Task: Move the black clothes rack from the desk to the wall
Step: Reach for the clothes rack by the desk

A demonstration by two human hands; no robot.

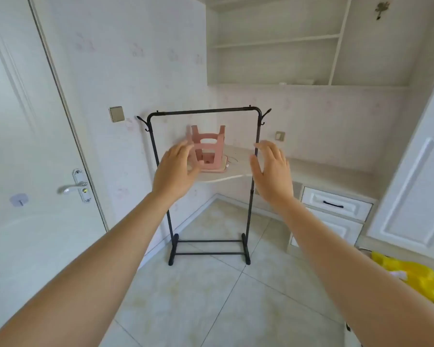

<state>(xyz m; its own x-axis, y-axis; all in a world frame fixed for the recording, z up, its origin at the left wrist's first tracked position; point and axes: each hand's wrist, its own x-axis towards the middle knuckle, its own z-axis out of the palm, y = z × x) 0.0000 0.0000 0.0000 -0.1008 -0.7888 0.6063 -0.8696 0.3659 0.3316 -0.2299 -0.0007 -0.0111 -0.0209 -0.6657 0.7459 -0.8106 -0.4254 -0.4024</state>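
The black clothes rack (206, 111) stands upright on the tiled floor, right in front of the curved desk (238, 169), with hooks at both top corners and two feet on the tiles. My left hand (174, 170) is held out with fingers spread, just right of the rack's left post and not touching it. My right hand (272, 171) is open too, beside the right post, fingertips close to it. Neither hand holds anything.
A pink stool (207, 149) lies upside down on the desk behind the rack. A white door (35, 146) with a handle is at left, the wallpapered wall (125, 78) beside it. Drawers (336, 206) and shelves sit at right; a yellow bag (416, 279) lies on the floor.
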